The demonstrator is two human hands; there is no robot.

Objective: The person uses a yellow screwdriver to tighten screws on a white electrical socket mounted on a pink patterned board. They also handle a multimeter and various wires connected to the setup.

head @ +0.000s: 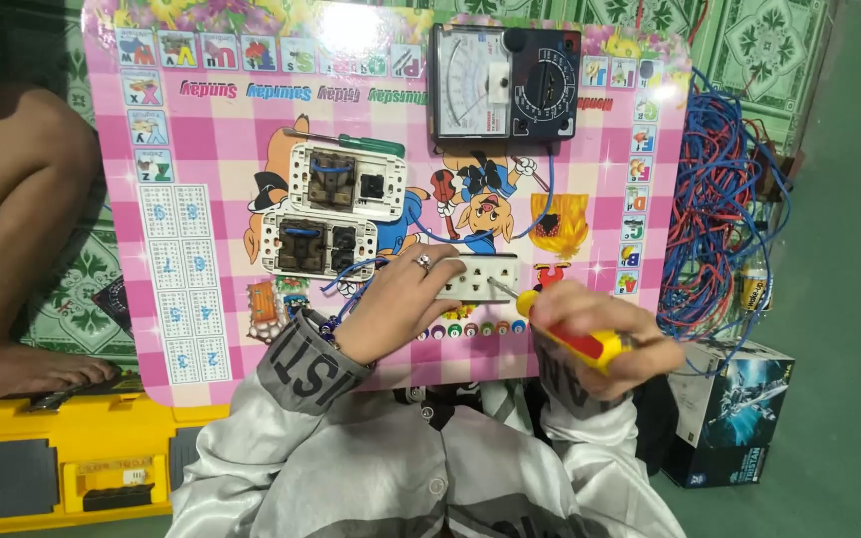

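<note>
On the pink checked board (221, 149), near its lower edge, a white plastic socket plate (477, 278) is pinned down by the left hand (396, 304), whose fingers are curled over the plate's left end; a ring is worn on one finger. The red and yellow handle of a screwdriver (568, 337) is wrapped tight by the right hand (605, 339), just off the plate's right end, and the thin metal shaft is laid slantwise onto the plate's face.

Above and left of the plate, two white switch units (336, 209) with dark inner parts are stacked close together, and a green-handled screwdriver (351, 142) is laid along their top edge. Higher still, at the board's far edge, a black analogue meter (505, 82) with a pale dial is set. A strip of bare glossy board is left between the plate and the meter.

Beyond the board's right edge, a loose tangle of blue and red wires (724, 199) is heaped. Past the lower left corner, a hard yellow toolbox (72, 458) is placed.
</note>
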